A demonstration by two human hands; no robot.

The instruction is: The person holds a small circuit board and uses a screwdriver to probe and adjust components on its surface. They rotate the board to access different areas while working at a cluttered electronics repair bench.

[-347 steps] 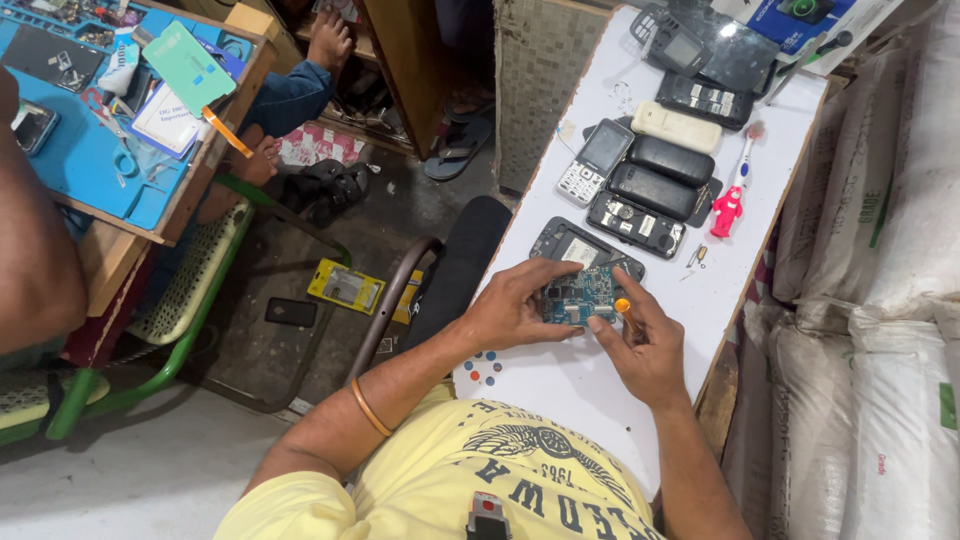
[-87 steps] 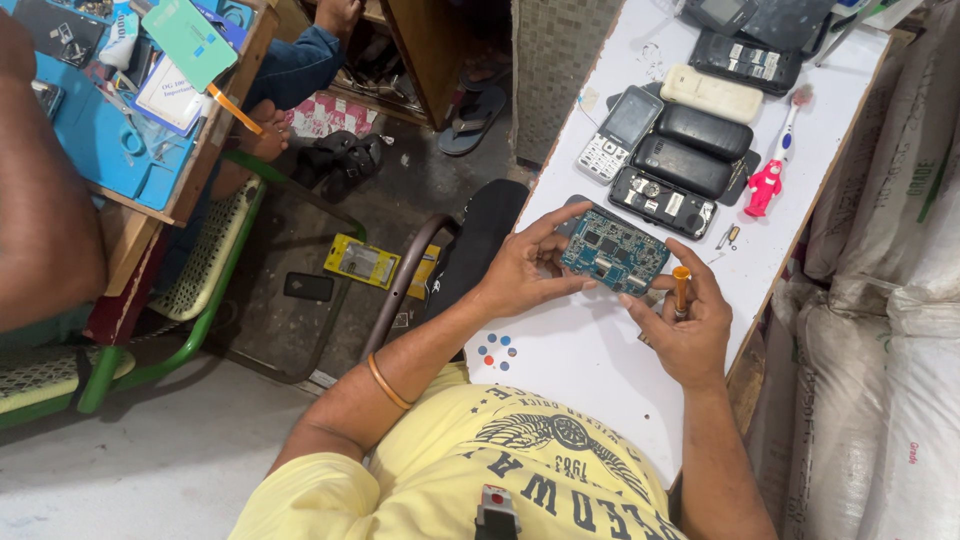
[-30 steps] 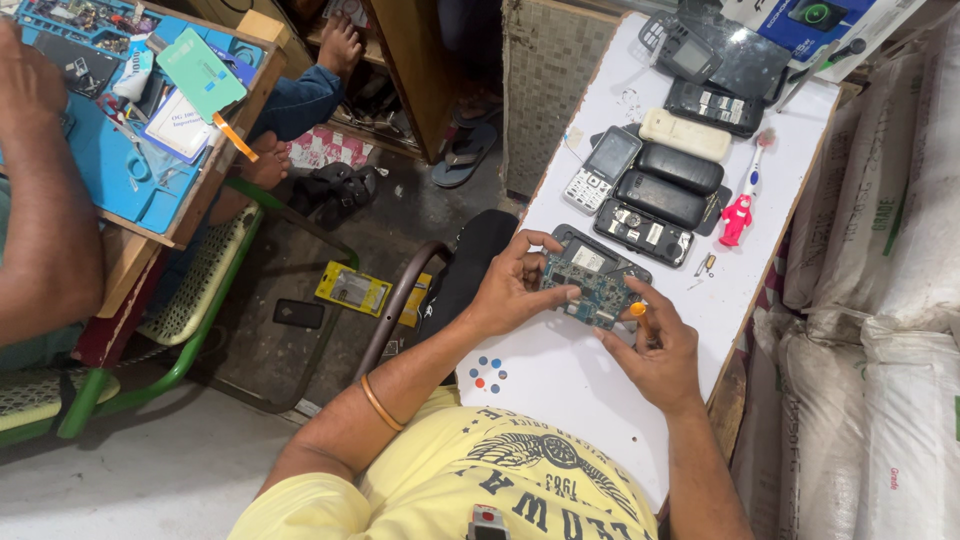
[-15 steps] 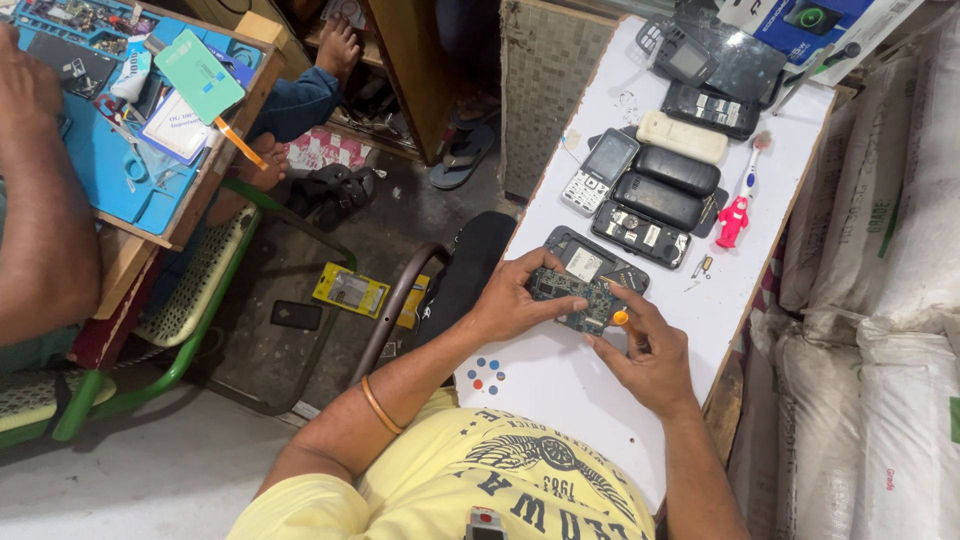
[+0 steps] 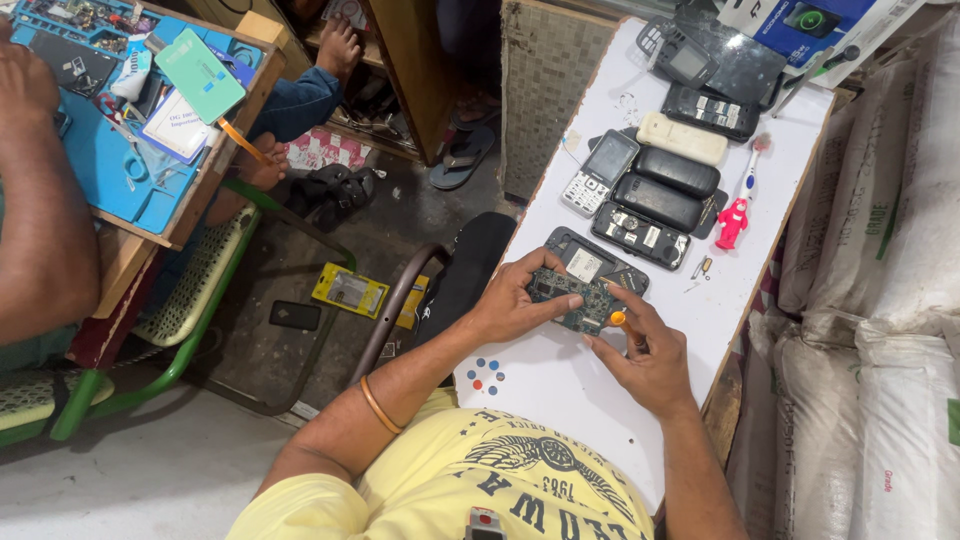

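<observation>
A: What is the left hand doing?

B: It is clamped on a green circuit board, thumb on the near edge and fingers curled over the far side; the board sits just above the white table, right over an opened phone shell.

A: And the right hand?

B: Its fingers are pinched together around a small screwdriver with an orange handle; the tip touches the board's right end.

A: What lies farther along the table?

B: A row of dark phones and a grey keypad phone lie side by side; beyond them lies a cream phone; a red-handled toothbrush rests near the right edge.

A: Anyone else about?

B: Another person's arm leans by a blue work mat on the left.
</observation>
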